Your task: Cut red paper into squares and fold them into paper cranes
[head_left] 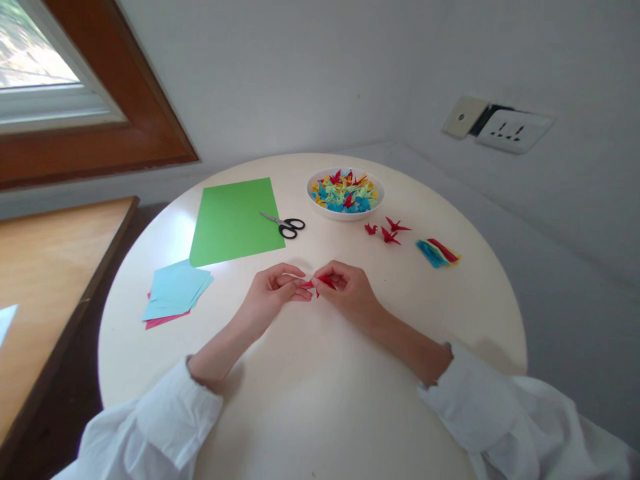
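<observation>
Between my two hands, above the middle of the white round table [320, 400], is a small folded piece of red paper, an origami crane [326, 281] by its pointed shape. My left hand [273, 293] pinches its left tip between thumb and fingers. Closed around its right part is my right hand [346, 288], whose fingers cover much of it. Beyond my right hand stand three finished red paper cranes [390, 235]. A white bowl [345, 215] farther back holds many small paper cranes in red, yellow, blue and pale green.
Black-handled scissors [287, 227] lie across the edge of a green paper sheet [233, 223]. Stacked light blue paper squares [175, 290] rest on red ones at the left. Colourful folded paper strips [438, 253] lie at the right. A wooden surface [55, 267] stands beside the table.
</observation>
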A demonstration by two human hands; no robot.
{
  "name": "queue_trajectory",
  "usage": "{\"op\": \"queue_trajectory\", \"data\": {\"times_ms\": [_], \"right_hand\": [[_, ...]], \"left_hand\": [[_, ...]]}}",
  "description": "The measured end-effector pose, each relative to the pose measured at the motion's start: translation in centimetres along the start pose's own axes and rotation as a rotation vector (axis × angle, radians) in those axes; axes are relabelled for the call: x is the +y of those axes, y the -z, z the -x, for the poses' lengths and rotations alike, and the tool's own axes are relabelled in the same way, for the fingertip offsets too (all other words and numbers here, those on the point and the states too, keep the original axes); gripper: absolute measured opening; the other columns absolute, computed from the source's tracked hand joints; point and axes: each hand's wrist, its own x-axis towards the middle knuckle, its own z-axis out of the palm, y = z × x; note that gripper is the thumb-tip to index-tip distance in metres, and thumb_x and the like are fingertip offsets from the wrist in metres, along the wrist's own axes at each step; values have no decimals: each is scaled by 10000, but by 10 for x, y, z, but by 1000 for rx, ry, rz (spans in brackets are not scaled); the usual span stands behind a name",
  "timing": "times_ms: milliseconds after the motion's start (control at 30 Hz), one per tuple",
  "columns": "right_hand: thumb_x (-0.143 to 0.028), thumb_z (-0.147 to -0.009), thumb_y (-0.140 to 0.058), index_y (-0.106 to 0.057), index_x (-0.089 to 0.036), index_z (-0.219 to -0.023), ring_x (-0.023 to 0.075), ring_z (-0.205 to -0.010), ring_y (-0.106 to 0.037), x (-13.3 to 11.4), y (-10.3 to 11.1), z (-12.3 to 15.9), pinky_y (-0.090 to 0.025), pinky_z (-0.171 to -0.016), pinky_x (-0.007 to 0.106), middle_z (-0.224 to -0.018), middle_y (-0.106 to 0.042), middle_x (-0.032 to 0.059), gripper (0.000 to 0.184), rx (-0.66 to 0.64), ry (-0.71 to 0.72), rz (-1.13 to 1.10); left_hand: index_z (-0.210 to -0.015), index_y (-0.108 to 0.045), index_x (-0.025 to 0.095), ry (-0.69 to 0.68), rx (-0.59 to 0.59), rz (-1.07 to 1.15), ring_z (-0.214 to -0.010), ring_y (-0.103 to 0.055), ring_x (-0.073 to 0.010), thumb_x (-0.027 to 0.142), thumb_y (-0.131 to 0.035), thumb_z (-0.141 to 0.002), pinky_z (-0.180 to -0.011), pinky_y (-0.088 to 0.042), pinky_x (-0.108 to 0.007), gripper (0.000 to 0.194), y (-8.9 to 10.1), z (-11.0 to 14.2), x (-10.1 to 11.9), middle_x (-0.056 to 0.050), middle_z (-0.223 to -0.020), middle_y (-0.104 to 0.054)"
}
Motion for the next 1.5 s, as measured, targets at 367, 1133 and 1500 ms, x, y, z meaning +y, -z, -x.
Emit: {"op": "queue_trajectory", "data": {"times_ms": [367, 1133, 1500], "right_hand": [[-216, -666, -555, -576, -172, -615, 114, -549, -514, -1, -1, 1, -402, -541, 247, -589, -594, -5, 71, 5, -7, 35], [-236, -680, -565, -566, -171, -619, 119, -560, -534, 3, -4, 1, -437, -562, 257, -596, -598, 0, 88, -38, -23, 13], [-205, -760, -564, -594, -191, -704, 138, -723, -556, 4, 0, -2, -454, -612, 261, -776, -567, 26, 65, 76, 226, 200]], "left_hand": [[-732, -582, 141, -4, 18, -38, -561, -648, -153, 317, -788, -544, -662, -531, -319, 330, -1, 0, 1, -5, -558, -670], [-751, -545, 157, -52, -41, -40, -540, -623, -137, 352, -772, -568, -605, -495, -280, 350, -1, -1, -6, 0, -563, -673], [-737, -516, 167, -88, 42, -97, -531, -603, -138, 277, -719, -611, -607, -476, -286, 263, -1, -1, -3, 13, -527, -650]]}}
